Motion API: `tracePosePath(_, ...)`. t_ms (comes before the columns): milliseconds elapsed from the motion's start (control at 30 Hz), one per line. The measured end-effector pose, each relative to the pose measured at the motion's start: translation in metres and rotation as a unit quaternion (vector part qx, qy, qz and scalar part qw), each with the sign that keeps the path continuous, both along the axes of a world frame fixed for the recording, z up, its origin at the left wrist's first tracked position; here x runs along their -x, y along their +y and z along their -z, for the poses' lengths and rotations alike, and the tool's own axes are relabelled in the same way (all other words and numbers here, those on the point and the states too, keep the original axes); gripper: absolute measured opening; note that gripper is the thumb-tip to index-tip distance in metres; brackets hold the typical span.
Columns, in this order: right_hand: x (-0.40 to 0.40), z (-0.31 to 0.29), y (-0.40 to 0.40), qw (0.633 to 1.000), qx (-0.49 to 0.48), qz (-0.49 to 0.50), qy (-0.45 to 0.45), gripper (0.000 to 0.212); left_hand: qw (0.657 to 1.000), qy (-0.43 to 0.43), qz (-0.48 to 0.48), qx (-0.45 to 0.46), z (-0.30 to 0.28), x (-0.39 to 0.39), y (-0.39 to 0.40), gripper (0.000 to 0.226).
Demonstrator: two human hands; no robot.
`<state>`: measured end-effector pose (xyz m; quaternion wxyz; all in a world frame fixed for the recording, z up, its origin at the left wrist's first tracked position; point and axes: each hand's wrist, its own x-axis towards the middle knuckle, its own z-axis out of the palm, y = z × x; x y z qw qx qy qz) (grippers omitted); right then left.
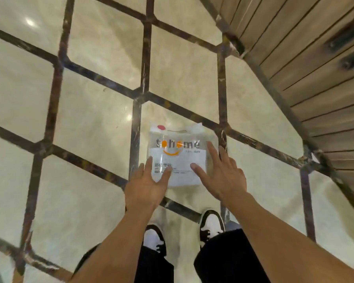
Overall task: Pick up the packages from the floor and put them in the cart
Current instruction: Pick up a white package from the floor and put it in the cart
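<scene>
A clear plastic package (pixel 177 148) with an orange smile logo, grey lettering and a white paper label lies on the tiled floor just ahead of my feet. My left hand (pixel 149 184) reaches over its lower left corner with fingers spread and straight. On the other side, my right hand (pixel 221 174) stretches over the package's right edge, fingers straight too. Neither hand grips the package; whether the fingertips touch it is unclear. No cart is in view.
The floor (pixel 94 123) is glossy beige tile crossed by dark marble bands. A wall of wooden slats (pixel 307 64) runs along the right. My two black-and-white shoes (pixel 212 223) stand just behind the package.
</scene>
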<state>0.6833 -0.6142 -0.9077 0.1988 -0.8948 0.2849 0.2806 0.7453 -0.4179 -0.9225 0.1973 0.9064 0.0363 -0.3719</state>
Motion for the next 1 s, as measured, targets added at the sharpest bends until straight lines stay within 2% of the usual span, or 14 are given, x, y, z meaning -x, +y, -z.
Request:
tracePosePath(167, -0.013, 0.104, -0.01, 1.0, -0.019, 0.019, -0.002, 0.094, 0.995, -0.015, 0.039, -0.092, 0.093, -0.043, -0.011, 0.099)
tracePosePath(267, -0.027, 0.151, -0.017, 0.997, -0.027, 0.076, -0.006, 0.107, 0.998, 0.012, 0.011, -0.068, 0.134, -0.071, -0.013, 0.117)
tracePosePath(367, -0.032, 0.181, -0.023, 0.981, -0.093, 0.169, -0.013, 0.117, 0.997, 0.056, -0.057, 0.006, 0.166, -0.083, -0.008, 0.129)
tracePosePath(400, -0.032, 0.189, -0.023, 0.97, -0.128, 0.204, -0.021, 0.118, 0.994, 0.057, -0.089, 0.04, 0.17, -0.083, -0.009, 0.122)
tracePosePath(500, -0.029, 0.206, -0.02, 0.926, -0.224, 0.297, -0.068, 0.122, 0.977, 0.032, -0.167, 0.128, 0.182, -0.072, -0.01, 0.083)
tracePosePath(567, -0.027, 0.216, -0.017, 0.9, -0.253, 0.336, -0.116, 0.115, 0.962, 0.016, -0.204, 0.178, 0.189, -0.064, -0.011, 0.06)
tracePosePath(600, -0.027, 0.219, -0.017, 0.89, -0.261, 0.349, -0.132, 0.106, 0.955, 0.016, -0.221, 0.199, 0.192, -0.062, -0.012, 0.056)
tracePosePath(700, -0.032, 0.222, -0.017, 0.875, -0.28, 0.359, -0.164, 0.08, 0.939, 0.021, -0.249, 0.236, 0.195, -0.064, -0.014, 0.063)
tracePosePath(833, -0.031, 0.202, -0.014, 0.864, -0.279, 0.365, -0.205, 0.072, 0.931, 0.009, -0.251, 0.264, 0.174, -0.063, -0.018, 0.061)
tracePosePath(900, -0.022, 0.175, -0.01, 0.858, -0.273, 0.377, -0.215, 0.071, 0.93, 0.002, -0.253, 0.265, 0.149, -0.057, -0.019, 0.058)
tracePosePath(1000, -0.003, 0.108, -0.007, 0.858, -0.261, 0.388, -0.211, 0.075, 0.928, 0.013, -0.255, 0.271, 0.089, -0.042, -0.016, 0.067)
